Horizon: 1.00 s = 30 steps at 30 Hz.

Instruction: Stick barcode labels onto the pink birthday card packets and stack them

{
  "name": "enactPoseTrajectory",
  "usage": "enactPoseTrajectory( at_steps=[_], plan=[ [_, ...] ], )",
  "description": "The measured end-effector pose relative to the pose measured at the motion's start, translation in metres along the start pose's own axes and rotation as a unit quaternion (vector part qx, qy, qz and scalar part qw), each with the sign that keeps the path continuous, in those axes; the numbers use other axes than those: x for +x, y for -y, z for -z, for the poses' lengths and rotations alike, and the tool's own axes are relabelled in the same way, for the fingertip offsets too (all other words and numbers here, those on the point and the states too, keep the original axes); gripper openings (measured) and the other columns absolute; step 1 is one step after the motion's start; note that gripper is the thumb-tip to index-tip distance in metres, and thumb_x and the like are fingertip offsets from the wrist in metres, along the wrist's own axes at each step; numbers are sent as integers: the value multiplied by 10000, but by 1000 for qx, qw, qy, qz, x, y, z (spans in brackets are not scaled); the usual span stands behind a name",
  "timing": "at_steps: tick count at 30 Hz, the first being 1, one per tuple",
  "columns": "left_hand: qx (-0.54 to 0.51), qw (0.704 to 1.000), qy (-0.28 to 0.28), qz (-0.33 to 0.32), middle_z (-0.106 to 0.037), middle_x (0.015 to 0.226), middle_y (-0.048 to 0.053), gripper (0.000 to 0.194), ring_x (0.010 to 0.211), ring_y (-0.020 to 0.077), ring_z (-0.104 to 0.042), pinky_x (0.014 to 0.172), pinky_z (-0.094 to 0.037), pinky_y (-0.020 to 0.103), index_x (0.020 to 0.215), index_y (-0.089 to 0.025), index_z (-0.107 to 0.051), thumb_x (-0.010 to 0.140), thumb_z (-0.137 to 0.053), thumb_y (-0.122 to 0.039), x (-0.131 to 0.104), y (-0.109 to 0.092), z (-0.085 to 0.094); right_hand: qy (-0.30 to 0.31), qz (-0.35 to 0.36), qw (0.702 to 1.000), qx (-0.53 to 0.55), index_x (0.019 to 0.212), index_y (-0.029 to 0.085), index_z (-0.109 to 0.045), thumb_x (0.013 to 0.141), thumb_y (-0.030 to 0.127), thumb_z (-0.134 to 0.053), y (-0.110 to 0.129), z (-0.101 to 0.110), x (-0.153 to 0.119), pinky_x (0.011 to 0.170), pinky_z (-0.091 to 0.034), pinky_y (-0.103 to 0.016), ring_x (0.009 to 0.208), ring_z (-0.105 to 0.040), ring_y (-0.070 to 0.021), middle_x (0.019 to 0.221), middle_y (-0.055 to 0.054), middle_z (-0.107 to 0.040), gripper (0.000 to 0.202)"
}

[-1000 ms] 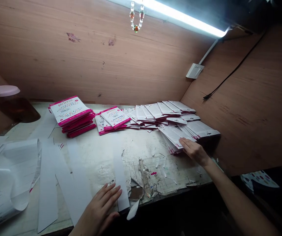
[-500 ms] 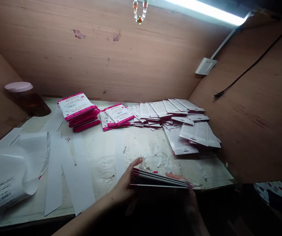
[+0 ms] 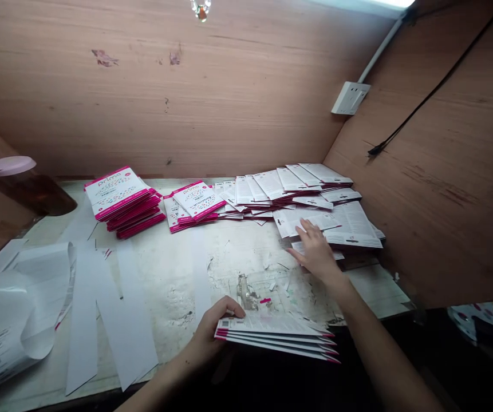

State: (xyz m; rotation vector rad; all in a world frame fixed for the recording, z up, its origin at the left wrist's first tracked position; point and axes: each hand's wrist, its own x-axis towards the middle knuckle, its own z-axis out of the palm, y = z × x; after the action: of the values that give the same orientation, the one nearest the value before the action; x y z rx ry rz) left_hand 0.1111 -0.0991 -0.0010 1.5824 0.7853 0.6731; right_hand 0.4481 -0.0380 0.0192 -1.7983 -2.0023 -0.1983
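Note:
My left hand grips the left end of a fanned stack of flat white packets with pink edges, held above the front edge of the table. The thumb lies over the top packet, and the fingers below are hidden. Farther back on the right, my right hand has its fingers apart over a loose pile of white printed packets. Its fingertips rest on or just above a packet; whether they press on it I cannot tell.
Pink-and-white packets form a tall stack and a lower one along the back. White paper strips and a curled printed sheet lie left. A lidded bottle stands back left. Wooden panels enclose the table.
My right hand has let go of the held stack and moved up and right to the pile of packets. My left hand keeps the stack, now tilted and more fanned. The view has shifted slightly.

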Motion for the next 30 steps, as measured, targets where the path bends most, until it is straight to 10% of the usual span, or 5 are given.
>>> enactPoseTrajectory(
  at_steps=[6, 13, 17, 20, 30],
  plan=[
    [9, 1000, 5, -5, -619, 931, 58, 145, 810, 174, -581, 698, -434, 269, 901, -178, -552, 825, -618, -282, 2, -2, 2, 43, -27, 998, -47, 1121, 34, -665, 884, 84, -446, 39, -12, 54, 982, -404, -589, 1144, -543, -403, 1156, -248, -647, 327],
    [16, 996, -5, -92, -533, 1179, 122, 272, 1035, 229, -556, 864, -465, 354, 1072, -194, -527, 860, -587, -353, 5, -4, 4, -265, -111, 896, 340, 1046, 278, -655, 874, 248, -633, 49, 43, -76, 861, -546, -479, 966, -666, -258, 1047, -47, -708, 176],
    [31, 997, -26, -70, -353, 1433, 160, 769, 1221, 274, -471, 972, -446, 427, 1455, -262, -218, 827, -645, -381, 6, -1, 5, -55, -173, 873, 453, 1035, 291, -689, 859, 471, -609, 57, 34, -144, 899, -535, -551, 1070, -640, -331, 1044, -78, -718, 264],
    [54, 995, 49, -71, -555, 1256, 122, 458, 1259, 292, -452, 1043, -383, 450, 1263, -253, -527, 846, -630, -412, 5, 0, 5, 76, -138, 885, 438, 1279, 317, -587, 811, 636, -556, 67, 26, -173, 1052, -383, -642, 1290, -462, -391, 1326, -103, -582, 567],
    [-45, 997, -55, -8, -674, 910, 59, 218, 847, 214, -647, 903, -478, 402, 906, -185, -570, 859, -633, -387, -1, -21, 8, -93, -178, 830, 520, 972, 272, -631, 824, 416, -677, 100, -2, -128, 907, -524, -486, 940, -670, -270, 958, -43, -703, 212]
  ],
)
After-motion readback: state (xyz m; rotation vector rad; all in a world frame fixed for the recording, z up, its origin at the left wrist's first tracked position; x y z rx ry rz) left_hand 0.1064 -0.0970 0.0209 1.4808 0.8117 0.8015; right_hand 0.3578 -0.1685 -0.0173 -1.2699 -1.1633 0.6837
